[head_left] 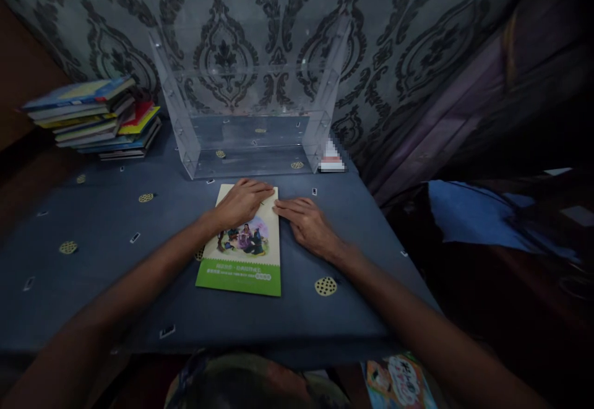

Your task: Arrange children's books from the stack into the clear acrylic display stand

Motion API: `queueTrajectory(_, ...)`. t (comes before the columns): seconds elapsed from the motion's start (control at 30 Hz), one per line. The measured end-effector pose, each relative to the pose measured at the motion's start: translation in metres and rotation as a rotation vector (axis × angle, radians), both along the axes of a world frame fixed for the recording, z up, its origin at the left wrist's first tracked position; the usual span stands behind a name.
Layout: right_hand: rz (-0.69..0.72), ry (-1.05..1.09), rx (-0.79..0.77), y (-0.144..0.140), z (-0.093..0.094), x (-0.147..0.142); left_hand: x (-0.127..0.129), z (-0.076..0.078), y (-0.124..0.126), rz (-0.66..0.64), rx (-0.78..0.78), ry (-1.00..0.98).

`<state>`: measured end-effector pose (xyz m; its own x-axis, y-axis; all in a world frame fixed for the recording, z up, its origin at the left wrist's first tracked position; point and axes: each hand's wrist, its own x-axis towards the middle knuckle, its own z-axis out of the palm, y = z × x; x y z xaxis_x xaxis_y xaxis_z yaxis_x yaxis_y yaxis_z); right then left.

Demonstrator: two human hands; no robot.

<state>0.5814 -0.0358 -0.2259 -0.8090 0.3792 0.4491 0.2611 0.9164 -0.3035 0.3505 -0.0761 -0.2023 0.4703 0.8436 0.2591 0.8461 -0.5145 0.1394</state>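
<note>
Thin paperback picture book [244, 254] with a cream cover, a colourful illustration and a green band along its near edge lay flat on the dark blue patterned tablecloth [102, 273], close in front of us and just short of the clear acrylic shelf unit [250, 106] that stood against the grey damask wallpaper [408, 44]. We had our left hand [241, 202] pressed palm down on the far part of the cover, fingers spread flat and reaching toward the top right corner, gripping nothing. Our right hand [309, 223] lay flat on the cloth just beside the book's right edge, its fingertips [281, 208] touching that edge near the top, likewise open and holding nothing. The two hands were close together, almost meeting at the book's upper right corner. At the far left of the table sat an untidy stack of thin colourful books [95, 118], well apart from our hands. Below the table's near edge, by our right forearm, another bright illustrated book [399, 384] showed partly in the dim light
</note>
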Motion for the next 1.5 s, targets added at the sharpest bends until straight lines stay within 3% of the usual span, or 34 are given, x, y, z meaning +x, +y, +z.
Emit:
queueTrajectory(0.27,0.004,0.003,0.015,0.000,-0.001,0.000,-0.004,0.003,0.000,-0.115,-0.054,-0.043)
queueTrajectory(0.63,0.030,0.025,0.053,-0.007,-0.002,0.004,-0.003,0.001,-0.003,-0.141,-0.043,-0.061)
queueTrajectory(1.5,0.085,0.025,0.050,-0.053,0.000,0.022,0.005,0.001,-0.050,-0.239,-0.031,-0.093)
